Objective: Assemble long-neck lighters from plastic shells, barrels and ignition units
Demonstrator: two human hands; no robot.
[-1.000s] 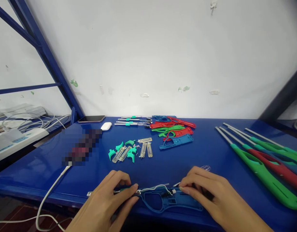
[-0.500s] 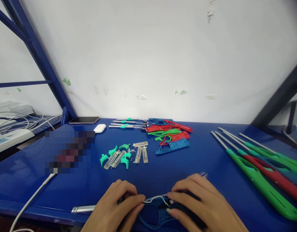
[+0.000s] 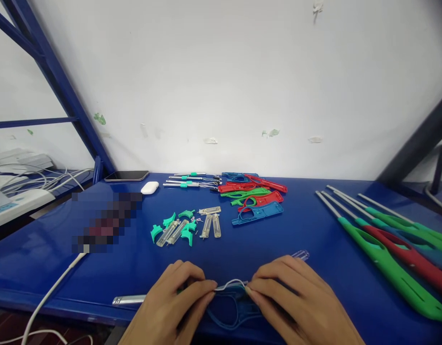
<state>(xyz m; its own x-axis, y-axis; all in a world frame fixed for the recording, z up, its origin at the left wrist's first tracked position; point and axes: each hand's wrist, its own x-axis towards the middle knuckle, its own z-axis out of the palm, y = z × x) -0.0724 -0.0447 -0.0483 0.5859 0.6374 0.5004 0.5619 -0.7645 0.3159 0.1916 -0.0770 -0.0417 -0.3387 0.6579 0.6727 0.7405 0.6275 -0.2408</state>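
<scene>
In front of me lies a blue lighter handle half [image 3: 235, 323], with its trigger loop between my hands. A white wire [image 3: 231, 283] arches over its upper edge from one hand to the other. My left hand [image 3: 179, 302] is closed, thumb and forefinger pinching the wire's left end. From behind that hand a silver lighter tube [image 3: 129, 300] sticks out to the left. My right hand [image 3: 289, 294] pinches the wire's right end with closed fingertips, over the handle half. Its palm side is hidden. A clear plastic fuel tank [image 3: 300, 255] shows partly behind my right hand.
Beyond my hands lie green triggers [image 3: 156, 233], clear fuel tanks [image 3: 177, 232], coloured handle halves [image 3: 258, 213] and metal tubes with wires [image 3: 181, 184]. Several long lighters [image 3: 386, 266] lie at right. A white earbud case [image 3: 150, 187], a phone [image 3: 127, 176] and a cable [image 3: 50, 292] are at left.
My right fingertips have shifted slightly left and up, and now cover the dark piece at the wire's end. The wire arches higher. The camera view has shifted slightly.
</scene>
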